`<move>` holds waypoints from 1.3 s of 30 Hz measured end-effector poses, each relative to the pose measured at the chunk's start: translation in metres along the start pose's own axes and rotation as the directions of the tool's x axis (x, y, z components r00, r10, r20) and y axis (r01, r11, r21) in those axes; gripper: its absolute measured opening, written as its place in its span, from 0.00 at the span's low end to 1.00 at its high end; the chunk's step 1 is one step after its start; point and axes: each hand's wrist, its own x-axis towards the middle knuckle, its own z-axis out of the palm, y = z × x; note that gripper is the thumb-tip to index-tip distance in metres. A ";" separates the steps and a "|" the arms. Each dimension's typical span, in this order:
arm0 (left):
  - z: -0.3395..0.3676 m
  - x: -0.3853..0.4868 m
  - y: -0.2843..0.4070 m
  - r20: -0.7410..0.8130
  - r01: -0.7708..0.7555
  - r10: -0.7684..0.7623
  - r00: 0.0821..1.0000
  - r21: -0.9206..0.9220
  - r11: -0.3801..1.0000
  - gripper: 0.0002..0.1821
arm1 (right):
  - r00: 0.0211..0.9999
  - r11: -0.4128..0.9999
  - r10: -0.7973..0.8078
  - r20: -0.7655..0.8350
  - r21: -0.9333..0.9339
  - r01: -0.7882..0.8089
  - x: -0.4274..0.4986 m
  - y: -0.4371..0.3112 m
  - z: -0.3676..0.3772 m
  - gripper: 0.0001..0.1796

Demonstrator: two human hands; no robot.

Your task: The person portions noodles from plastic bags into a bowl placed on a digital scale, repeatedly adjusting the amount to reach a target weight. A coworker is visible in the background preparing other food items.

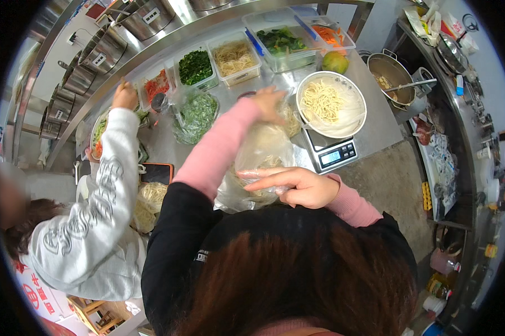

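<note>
My left hand (269,104) reaches across the steel counter with its fingers spread, above clear plastic bags of noodles (292,119). Close to my body, my right hand (305,185) has its index and middle fingers stretched over another clear bag of noodles (265,161); whether it pinches the plastic cannot be told. A white bowl (353,122), lined with plastic film and holding pale noodles (322,101), rests on a digital kitchen scale (338,155) with a lit display. Left of my left forearm lies a bag of chopped greens (195,111).
Containers of chopped greens (195,67), vermicelli (233,59), leafy greens (280,42) and shredded carrot (330,35) line the counter's back. A greenish fruit (335,63) sits behind the bowl. A co-worker's grey sleeve (118,168) reaches over the left side. Steel pots stand on a shelf.
</note>
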 end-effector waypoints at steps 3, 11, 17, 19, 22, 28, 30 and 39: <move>0.044 0.037 -0.001 0.088 0.080 -0.089 0.992 0.102 0.992 0.45 | 0.997 0.997 0.075 -0.023 0.033 -0.074 -0.004 0.001 -0.010 0.37; 0.044 0.001 -0.047 -0.704 -0.008 -0.187 0.685 -0.264 0.965 0.15 | 0.984 0.987 0.136 -0.113 0.105 -0.125 -0.002 -0.005 -0.014 0.35; -0.040 -0.172 -0.044 -0.870 -0.602 -0.411 0.271 -0.487 0.633 0.10 | 0.902 0.922 0.093 -0.421 0.378 0.082 0.019 -0.019 -0.027 0.41; -0.038 -0.212 -0.016 -0.850 -0.709 -0.388 0.356 -0.516 0.481 0.11 | 0.883 0.913 0.075 -0.463 0.388 0.126 0.030 -0.024 -0.029 0.43; -0.006 -0.205 0.024 -0.851 -0.660 -0.179 0.494 -0.501 0.560 0.10 | 0.865 0.944 0.037 -0.500 0.302 0.134 0.046 -0.029 -0.026 0.45; 0.041 -0.103 0.038 -0.789 -0.079 0.010 0.614 -0.049 0.996 0.23 | 0.834 0.960 0.022 -0.551 0.245 0.137 0.058 -0.037 -0.027 0.43; 0.047 -0.111 0.027 -0.711 -0.099 0.037 0.702 -0.047 0.994 0.30 | 0.825 0.965 0.016 -0.565 0.224 0.134 0.057 -0.042 -0.030 0.43; 0.114 -0.283 -0.045 -0.575 0.396 -0.401 0.714 -0.141 0.907 0.37 | 0.877 0.981 0.189 -0.443 0.053 -0.185 0.032 -0.005 -0.013 0.40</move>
